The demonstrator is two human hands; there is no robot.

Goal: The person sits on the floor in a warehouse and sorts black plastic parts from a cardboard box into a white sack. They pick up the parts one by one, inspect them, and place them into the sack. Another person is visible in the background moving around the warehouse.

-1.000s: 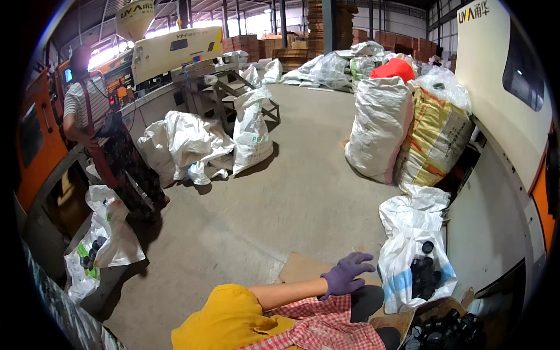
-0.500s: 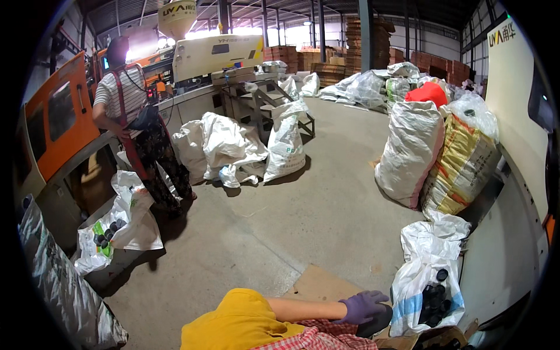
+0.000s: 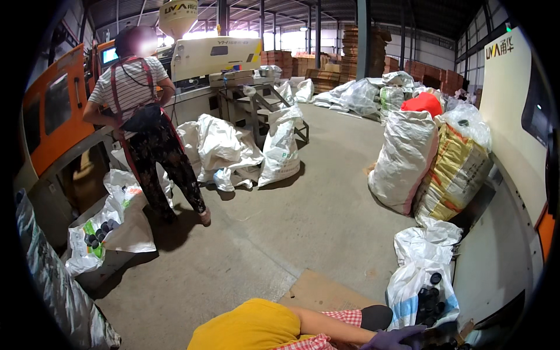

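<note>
My left hand, in a purple glove, reaches out at the lower edge beside a heap of dark parts. The visible fingers look stretched out, and nothing shows in them; part of the hand is cut off by the picture's edge. My bare forearm leads to it from a yellow sleeve. Just above the hand is a dark rounded shape at the end of red-checked cloth. Beyond it stands an open white sack with black round caps inside. My right hand is out of view.
A person stands at an orange-doored machine on the left. Near them lies a white sack with dark caps. Tall filled sacks stand right, beside a pale machine. Brown cardboard lies on the floor.
My left hand has left the dark rounded shape and moved right and down toward the heap of dark parts. The standing person has shifted nearer and turned, with both elbows out.
</note>
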